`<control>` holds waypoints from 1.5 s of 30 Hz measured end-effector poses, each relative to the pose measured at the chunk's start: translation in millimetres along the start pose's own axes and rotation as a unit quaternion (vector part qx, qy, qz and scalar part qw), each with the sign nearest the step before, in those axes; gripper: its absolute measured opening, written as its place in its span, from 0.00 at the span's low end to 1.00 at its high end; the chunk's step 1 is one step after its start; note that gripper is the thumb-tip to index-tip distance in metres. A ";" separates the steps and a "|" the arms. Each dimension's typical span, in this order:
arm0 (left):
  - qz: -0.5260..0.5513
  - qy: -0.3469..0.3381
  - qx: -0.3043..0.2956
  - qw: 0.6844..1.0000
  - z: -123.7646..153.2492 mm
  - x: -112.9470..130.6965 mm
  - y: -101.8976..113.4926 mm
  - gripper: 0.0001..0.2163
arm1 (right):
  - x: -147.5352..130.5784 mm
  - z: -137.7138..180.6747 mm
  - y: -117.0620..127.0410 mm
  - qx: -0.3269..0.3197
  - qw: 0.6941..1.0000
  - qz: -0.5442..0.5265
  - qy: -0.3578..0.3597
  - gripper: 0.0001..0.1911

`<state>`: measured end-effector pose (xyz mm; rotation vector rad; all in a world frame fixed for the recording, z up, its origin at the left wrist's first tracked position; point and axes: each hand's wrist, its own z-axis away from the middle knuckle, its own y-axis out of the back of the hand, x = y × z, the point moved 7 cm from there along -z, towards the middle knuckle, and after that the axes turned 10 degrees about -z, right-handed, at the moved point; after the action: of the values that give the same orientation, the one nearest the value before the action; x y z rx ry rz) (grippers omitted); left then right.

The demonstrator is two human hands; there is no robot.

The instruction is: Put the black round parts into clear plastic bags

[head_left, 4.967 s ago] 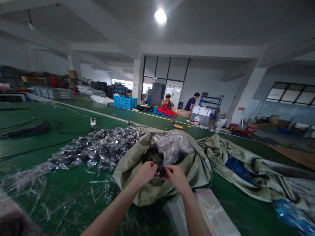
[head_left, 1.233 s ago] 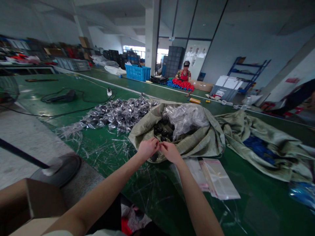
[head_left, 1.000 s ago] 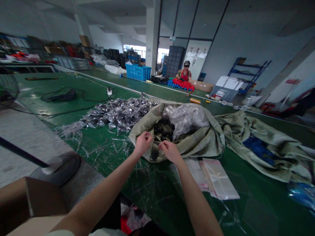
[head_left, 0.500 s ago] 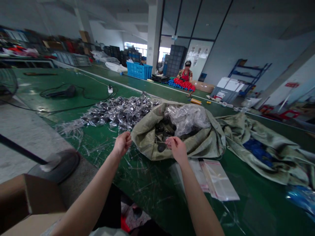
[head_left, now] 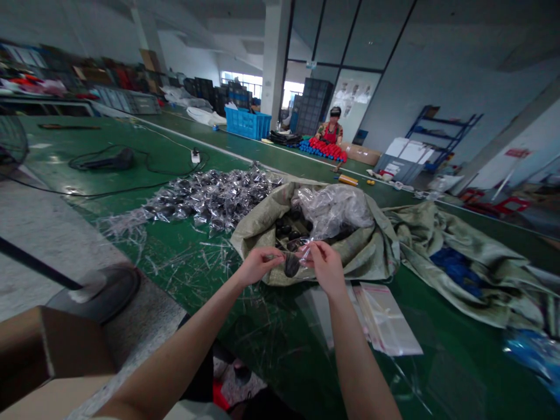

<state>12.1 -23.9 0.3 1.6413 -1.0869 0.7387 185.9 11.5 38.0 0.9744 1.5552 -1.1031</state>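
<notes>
In the head view, at the near rim of an open olive-green woven sack (head_left: 376, 251), both hands hold a dark rounded piece in clear plastic film (head_left: 291, 266). The left hand (head_left: 259, 265) has thumb and fingertips drawn together in a pinch at the item's upper left; whether they grip film or piece is too small to tell. The right hand (head_left: 327, 268) pinches the film between thumb and forefinger on the item's right. The piece hangs between the hands, in front of the sack mouth.

Edges and room: the green tabletop (head_left: 262, 344) ends in a slanting edge at lower left, beside a brown cardboard box (head_left: 74, 344). A strip of tabletop with film scraps lies between sack and edge. The heap of film-wrapped black pieces (head_left: 210, 197) borders the sack's left; flat clear bags with pinkish edges (head_left: 391, 321) lie near the right forearm
</notes>
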 end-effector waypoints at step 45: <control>0.060 0.130 0.076 0.987 19.0 5.4 13.2 0.15 | 8.8 -5.9 3.4 0.042 0.998 -0.038 0.007 0.18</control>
<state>1.7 -44.9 4.1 1.5628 -0.9663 1.1048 185.6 18.7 29.5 0.9874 1.5798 -1.2260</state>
